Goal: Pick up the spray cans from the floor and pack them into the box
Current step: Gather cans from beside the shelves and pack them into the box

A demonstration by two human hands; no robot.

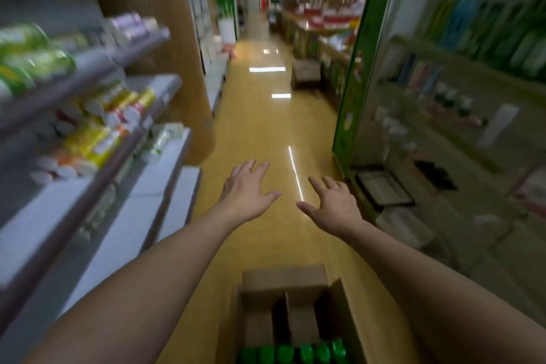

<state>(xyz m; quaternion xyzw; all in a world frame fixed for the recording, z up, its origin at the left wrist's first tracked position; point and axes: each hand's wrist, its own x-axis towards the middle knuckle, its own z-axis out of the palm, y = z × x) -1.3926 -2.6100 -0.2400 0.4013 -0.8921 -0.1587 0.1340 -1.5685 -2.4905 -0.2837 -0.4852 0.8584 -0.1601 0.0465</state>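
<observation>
The open cardboard box (342, 304) sits on the aisle floor (266, 127) between the forearms, nearer the person than either hand, its long axis running up the aisle. Green-capped spray cans (292, 353) stand in a row at its near end. The left hand (249, 189) and right hand (334, 204) hover empty, fingers spread, and labels on the shelves (88, 127) are too blurred to read.
</observation>
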